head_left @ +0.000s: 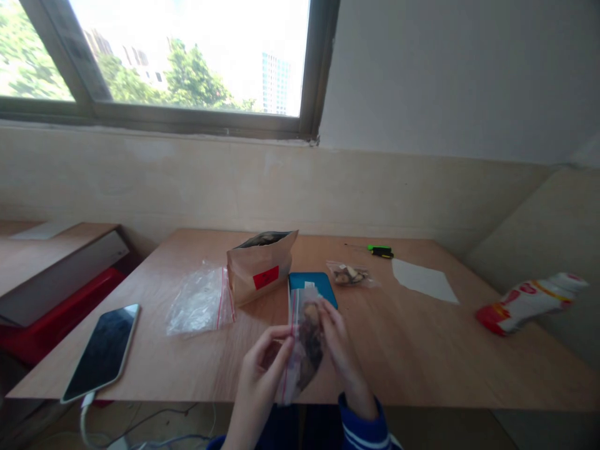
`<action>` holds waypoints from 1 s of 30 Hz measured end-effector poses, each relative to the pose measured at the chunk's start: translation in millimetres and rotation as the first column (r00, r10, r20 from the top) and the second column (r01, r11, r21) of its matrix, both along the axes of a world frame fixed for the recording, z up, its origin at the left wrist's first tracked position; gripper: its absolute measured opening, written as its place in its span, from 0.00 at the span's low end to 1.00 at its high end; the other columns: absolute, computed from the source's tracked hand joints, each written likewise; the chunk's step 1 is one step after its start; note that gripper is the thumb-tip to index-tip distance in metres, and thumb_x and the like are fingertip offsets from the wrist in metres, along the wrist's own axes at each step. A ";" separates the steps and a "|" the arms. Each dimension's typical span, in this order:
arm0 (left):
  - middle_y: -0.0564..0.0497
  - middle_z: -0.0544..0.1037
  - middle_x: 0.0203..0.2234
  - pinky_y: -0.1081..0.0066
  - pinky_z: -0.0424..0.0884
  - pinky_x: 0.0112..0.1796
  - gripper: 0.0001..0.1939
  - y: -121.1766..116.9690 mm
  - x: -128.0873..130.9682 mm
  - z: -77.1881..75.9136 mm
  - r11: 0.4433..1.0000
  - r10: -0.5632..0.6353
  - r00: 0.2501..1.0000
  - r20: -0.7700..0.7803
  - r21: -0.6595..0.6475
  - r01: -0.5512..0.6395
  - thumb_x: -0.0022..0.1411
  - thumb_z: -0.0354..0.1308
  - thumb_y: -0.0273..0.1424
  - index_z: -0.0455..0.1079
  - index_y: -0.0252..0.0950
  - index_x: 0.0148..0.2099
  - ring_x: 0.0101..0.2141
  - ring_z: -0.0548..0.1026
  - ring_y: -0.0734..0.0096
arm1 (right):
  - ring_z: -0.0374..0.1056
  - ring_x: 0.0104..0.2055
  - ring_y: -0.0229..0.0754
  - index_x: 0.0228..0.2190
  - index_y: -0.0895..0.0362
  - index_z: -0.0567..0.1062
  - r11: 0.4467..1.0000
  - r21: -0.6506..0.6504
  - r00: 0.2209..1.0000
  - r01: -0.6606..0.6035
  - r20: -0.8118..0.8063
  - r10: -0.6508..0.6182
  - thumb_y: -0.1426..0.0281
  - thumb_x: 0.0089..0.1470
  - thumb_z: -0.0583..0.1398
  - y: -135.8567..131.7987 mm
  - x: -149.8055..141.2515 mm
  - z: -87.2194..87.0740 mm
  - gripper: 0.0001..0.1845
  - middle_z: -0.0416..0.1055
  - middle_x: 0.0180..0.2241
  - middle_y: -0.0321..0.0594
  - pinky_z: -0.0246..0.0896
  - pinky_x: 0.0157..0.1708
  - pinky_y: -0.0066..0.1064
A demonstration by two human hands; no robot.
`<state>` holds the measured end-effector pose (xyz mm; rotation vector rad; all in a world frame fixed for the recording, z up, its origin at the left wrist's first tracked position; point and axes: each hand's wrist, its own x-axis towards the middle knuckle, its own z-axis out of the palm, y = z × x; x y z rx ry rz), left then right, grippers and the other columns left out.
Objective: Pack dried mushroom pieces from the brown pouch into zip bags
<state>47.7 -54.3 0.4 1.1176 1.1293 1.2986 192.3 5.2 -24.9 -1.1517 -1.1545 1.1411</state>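
Observation:
Near the table's front edge, a clear zip bag (310, 340) with dark and tan dried pieces in it is held upright between my hands. My left hand (262, 369) pinches the red-striped zip edge of the bag between thumb and fingers. On the other side, my right hand (340, 340) grips the bag near its upper corner. Behind the bag lies a blue flat object (323, 282), partly hidden by it. A brown paper pouch (250, 269) with a red label stands open at the top, with dark contents just showing.
Left of the pouch lies a pile of clear zip bags (197, 306). A filled zip bag (349, 275), screwdrivers (382, 251) and a white paper sheet (422, 280) are at the back right. A bottle (529, 303) stands far right; a phone (103, 350) with a cable lies left.

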 end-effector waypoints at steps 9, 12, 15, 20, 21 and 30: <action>0.51 0.78 0.23 0.73 0.75 0.28 0.16 -0.4 -4.7 -4.8 0.978 0.197 0.975 0.098 -0.086 -0.189 0.46 0.69 0.41 0.74 0.34 0.30 0.26 0.77 0.69 | 0.68 0.39 0.44 0.39 0.51 0.68 0.993 0.068 0.983 -0.101 0.162 0.089 0.57 0.59 0.55 -26.2 -29.2 0.4 0.12 0.69 0.38 0.41 0.66 0.40 0.36; 0.52 0.77 0.23 0.73 0.76 0.29 0.16 1.4 -3.6 -7.3 0.963 0.264 0.957 0.124 -0.099 -0.253 0.44 0.70 0.41 0.73 0.33 0.27 0.27 0.77 0.68 | 0.68 0.37 0.40 0.35 0.54 0.70 0.953 0.079 0.944 -0.293 0.181 0.275 0.60 0.61 0.55 -34.4 -24.3 17.5 0.10 0.70 0.34 0.38 0.65 0.39 0.33; 0.53 0.76 0.20 0.76 0.73 0.28 0.16 0.4 -5.4 -8.4 0.955 0.292 0.953 0.086 -0.075 -0.286 0.45 0.69 0.40 0.71 0.33 0.24 0.25 0.75 0.72 | 0.68 0.38 0.39 0.39 0.54 0.71 0.937 0.093 0.928 -0.337 0.202 0.314 0.65 0.57 0.59 -40.3 -21.9 25.1 0.08 0.71 0.37 0.37 0.65 0.41 0.31; 0.54 0.73 0.16 0.77 0.69 0.26 0.16 -1.1 -11.3 -3.6 0.959 0.283 0.959 -0.010 0.021 -0.282 0.48 0.67 0.39 0.67 0.34 0.21 0.22 0.71 0.74 | 0.69 0.42 0.39 0.42 0.53 0.70 0.915 0.057 0.890 -0.399 0.264 0.371 0.65 0.52 0.65 -45.5 -19.4 27.6 0.15 0.72 0.40 0.36 0.64 0.44 0.30; 0.54 0.73 0.17 0.77 0.69 0.26 0.16 -0.8 -12.1 -2.3 0.962 0.271 0.962 -0.032 0.049 -0.269 0.49 0.67 0.38 0.67 0.34 0.21 0.22 0.71 0.74 | 0.69 0.41 0.39 0.41 0.53 0.71 0.912 0.043 0.882 -0.409 0.277 0.382 0.64 0.52 0.64 -46.0 -18.6 28.6 0.14 0.72 0.39 0.36 0.64 0.43 0.30; 0.56 0.70 0.20 0.76 0.67 0.26 0.14 1.1 -12.5 -3.9 0.975 0.170 0.972 -0.163 0.168 -0.143 0.57 0.61 0.39 0.66 0.35 0.26 0.23 0.69 0.75 | 0.71 0.39 0.39 0.36 0.56 0.75 0.897 0.054 0.840 -0.438 0.380 0.387 0.67 0.60 0.57 -43.9 -9.3 33.5 0.08 0.75 0.35 0.37 0.62 0.41 0.28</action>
